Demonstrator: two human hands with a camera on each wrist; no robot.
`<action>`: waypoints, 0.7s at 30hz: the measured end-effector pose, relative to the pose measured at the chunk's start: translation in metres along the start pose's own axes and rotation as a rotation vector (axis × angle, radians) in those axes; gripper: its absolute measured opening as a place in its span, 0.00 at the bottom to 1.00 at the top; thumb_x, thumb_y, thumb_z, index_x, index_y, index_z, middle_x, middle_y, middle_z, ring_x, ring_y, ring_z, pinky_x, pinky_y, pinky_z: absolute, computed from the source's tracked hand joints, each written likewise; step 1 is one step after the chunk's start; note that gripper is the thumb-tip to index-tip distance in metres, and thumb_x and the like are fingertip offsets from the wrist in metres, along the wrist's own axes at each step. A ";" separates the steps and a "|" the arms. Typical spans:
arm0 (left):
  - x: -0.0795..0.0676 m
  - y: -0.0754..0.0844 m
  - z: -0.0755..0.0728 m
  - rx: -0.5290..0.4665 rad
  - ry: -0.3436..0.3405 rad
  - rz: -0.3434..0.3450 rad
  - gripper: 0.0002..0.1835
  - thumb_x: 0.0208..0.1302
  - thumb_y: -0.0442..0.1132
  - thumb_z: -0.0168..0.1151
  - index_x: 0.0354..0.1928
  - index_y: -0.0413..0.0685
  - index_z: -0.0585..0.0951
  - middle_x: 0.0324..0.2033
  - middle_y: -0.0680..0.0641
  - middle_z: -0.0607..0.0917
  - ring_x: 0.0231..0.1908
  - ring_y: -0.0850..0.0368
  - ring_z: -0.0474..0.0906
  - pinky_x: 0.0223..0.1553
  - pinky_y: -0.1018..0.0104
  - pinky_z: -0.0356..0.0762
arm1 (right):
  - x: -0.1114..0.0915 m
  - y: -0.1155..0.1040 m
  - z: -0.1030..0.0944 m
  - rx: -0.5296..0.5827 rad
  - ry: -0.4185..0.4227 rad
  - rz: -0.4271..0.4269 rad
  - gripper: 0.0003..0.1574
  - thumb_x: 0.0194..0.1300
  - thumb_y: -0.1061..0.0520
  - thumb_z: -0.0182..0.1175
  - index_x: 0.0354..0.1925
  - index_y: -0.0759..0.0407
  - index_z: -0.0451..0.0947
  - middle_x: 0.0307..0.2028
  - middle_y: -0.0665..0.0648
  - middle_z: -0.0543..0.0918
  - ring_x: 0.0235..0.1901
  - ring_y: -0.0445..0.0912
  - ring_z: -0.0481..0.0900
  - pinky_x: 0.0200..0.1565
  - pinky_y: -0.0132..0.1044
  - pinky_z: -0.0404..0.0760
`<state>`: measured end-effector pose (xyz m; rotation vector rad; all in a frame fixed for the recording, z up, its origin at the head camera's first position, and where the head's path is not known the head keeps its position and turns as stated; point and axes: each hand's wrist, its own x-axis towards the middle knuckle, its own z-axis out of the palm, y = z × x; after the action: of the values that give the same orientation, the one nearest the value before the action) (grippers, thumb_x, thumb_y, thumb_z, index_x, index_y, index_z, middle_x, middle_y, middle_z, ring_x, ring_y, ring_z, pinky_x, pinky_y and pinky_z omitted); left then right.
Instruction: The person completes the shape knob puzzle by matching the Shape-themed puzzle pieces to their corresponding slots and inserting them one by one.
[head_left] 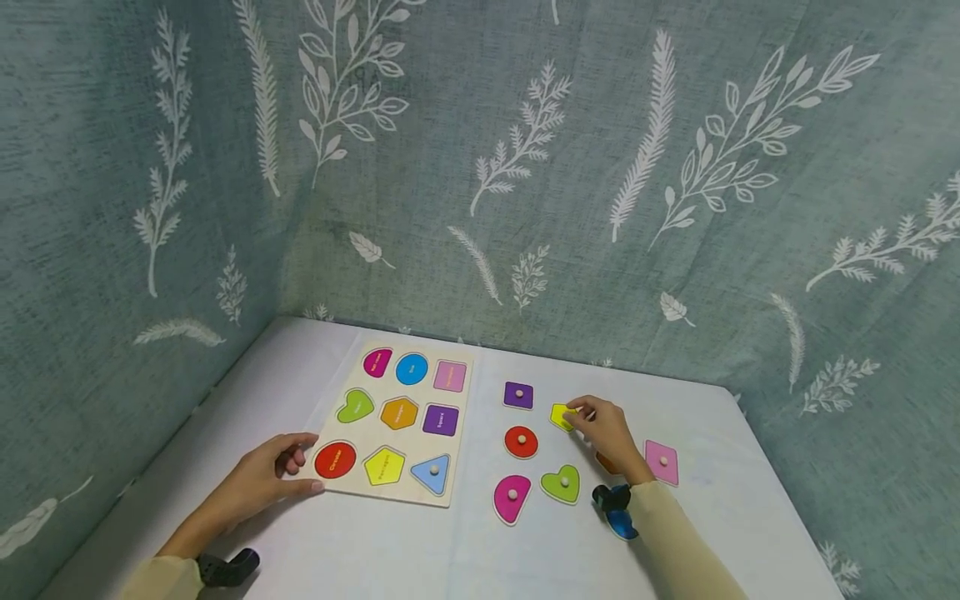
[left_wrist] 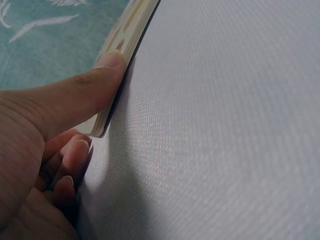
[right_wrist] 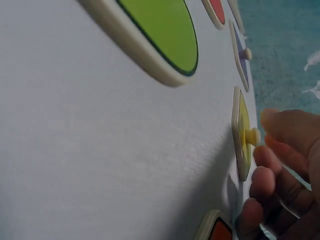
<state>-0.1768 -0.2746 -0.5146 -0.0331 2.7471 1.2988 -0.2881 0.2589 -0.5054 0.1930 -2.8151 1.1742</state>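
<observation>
A wooden shape puzzle board (head_left: 405, 492) lies flat on the white table; its triangle slot holds a blue triangle piece (head_left: 424, 476) with a knob. My left hand (head_left: 262, 475) holds the board's near left corner, the thumb (left_wrist: 95, 82) against the near edge and the index finger at the left side. To the right, my right hand (head_left: 603, 425) reaches over a yellow pentagon piece (head_left: 559, 416). In the right wrist view the thumb and fingers surround its yellow knob (right_wrist: 254, 136), with a gap showing between them. That piece lies at the table surface.
Between board and right arm lie a purple square (head_left: 518, 403), red circle (head_left: 514, 444), magenta half-circle (head_left: 507, 505) and green heart (head_left: 552, 489). A pink square (head_left: 667, 473) is beyond the right wrist; an orange piece (head_left: 606, 463) and blue piece (head_left: 622, 527) are partly hidden. Patterned fabric (head_left: 450, 167) surrounds the table.
</observation>
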 end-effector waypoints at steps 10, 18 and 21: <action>0.000 0.002 0.000 -0.004 0.000 -0.006 0.54 0.42 0.53 0.87 0.68 0.33 0.72 0.39 0.45 0.72 0.43 0.49 0.70 0.41 0.68 0.77 | 0.007 0.005 0.001 -0.021 -0.014 0.035 0.12 0.65 0.56 0.71 0.44 0.62 0.87 0.29 0.54 0.79 0.28 0.48 0.74 0.26 0.36 0.77; 0.000 0.001 0.002 -0.001 0.008 0.007 0.53 0.41 0.52 0.87 0.67 0.33 0.73 0.39 0.45 0.72 0.43 0.49 0.71 0.42 0.69 0.78 | 0.005 0.006 -0.001 0.000 -0.003 0.109 0.13 0.63 0.53 0.73 0.39 0.61 0.87 0.30 0.53 0.83 0.31 0.48 0.75 0.33 0.36 0.78; -0.001 0.000 0.001 0.005 0.012 0.006 0.53 0.41 0.53 0.87 0.67 0.33 0.73 0.38 0.45 0.72 0.42 0.49 0.71 0.41 0.69 0.77 | 0.007 0.006 0.001 0.016 0.002 0.110 0.12 0.63 0.53 0.73 0.38 0.61 0.88 0.31 0.53 0.84 0.31 0.48 0.77 0.34 0.37 0.78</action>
<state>-0.1761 -0.2740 -0.5147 -0.0326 2.7620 1.2976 -0.2959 0.2621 -0.5096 0.0383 -2.8475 1.2183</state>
